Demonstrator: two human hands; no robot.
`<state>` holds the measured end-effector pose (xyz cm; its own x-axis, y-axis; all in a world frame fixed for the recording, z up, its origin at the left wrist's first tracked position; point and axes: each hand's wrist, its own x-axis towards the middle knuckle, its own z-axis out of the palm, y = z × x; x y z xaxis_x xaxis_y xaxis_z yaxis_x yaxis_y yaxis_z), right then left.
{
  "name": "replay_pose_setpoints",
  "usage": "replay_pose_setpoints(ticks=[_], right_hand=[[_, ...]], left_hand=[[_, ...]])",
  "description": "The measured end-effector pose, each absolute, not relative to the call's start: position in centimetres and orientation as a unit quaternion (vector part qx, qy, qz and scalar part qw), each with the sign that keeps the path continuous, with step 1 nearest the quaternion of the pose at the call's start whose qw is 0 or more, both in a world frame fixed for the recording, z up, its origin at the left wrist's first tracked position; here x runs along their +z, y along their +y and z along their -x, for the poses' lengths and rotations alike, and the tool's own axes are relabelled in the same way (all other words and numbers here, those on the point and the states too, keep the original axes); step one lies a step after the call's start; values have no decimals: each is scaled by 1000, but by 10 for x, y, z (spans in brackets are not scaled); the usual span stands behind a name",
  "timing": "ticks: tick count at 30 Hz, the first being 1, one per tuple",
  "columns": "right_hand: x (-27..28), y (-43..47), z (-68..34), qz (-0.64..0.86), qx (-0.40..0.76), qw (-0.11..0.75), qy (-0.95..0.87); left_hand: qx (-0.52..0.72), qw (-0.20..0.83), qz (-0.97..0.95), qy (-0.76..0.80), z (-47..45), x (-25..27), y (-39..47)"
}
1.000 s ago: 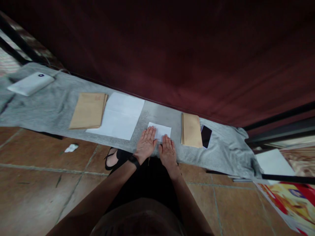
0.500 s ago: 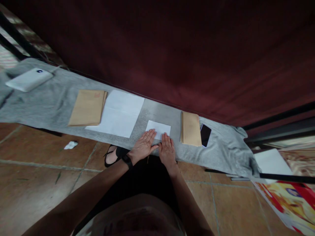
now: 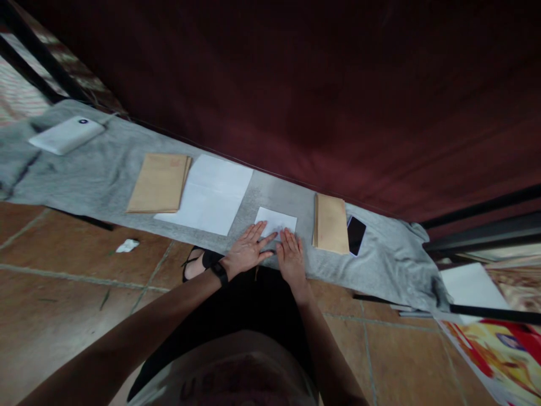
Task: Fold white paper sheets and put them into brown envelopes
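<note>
A small white piece of paper, seemingly folded (image 3: 275, 217), lies flat on the grey cloth in front of me. My left hand (image 3: 248, 248) rests palm down on its near left part, fingers stretched out. On the near right part lies my right hand (image 3: 291, 256), also flat with its fingers extended. Both hands hide the paper's near edge. Left of it are larger white sheets (image 3: 215, 194), partly under a stack of brown envelopes (image 3: 159, 183). Another stack of brown envelopes (image 3: 332, 224) sits to the right of my right hand.
A dark-screened phone (image 3: 356, 234) lies beside the right envelopes. At the far left is a white device (image 3: 70, 135) with a round dark spot. The grey cloth (image 3: 380, 265) covers a narrow bench before a dark red curtain (image 3: 296, 84). Crumpled white paper (image 3: 127, 245) is on the tiled floor.
My hands stay on the small paper; the left fingers have spread wider and the right hand has shifted slightly outward. The whole view has moved a little.
</note>
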<state>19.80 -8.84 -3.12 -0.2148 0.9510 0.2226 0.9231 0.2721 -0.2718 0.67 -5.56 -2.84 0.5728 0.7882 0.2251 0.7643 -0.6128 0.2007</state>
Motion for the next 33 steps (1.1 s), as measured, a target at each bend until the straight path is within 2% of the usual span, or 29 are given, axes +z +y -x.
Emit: replay_pose_setpoints(ticks=[4,12,27,33], right_hand=[[-32,-84,-195,575,67,158,-800],[-35,-58,-199,616,57,122,-776],[-40,-5,-223,671,36,138,-728],[-33,-32,-216,671,-1,167,-723]], left_hand=[[149,41,-884,442,-7,-28,-56],[149,42,-882,446,-8,-30,-54],[142,33,-881,450,-10,-28,-52],[142,24,-882,449,-10,-30,-52]])
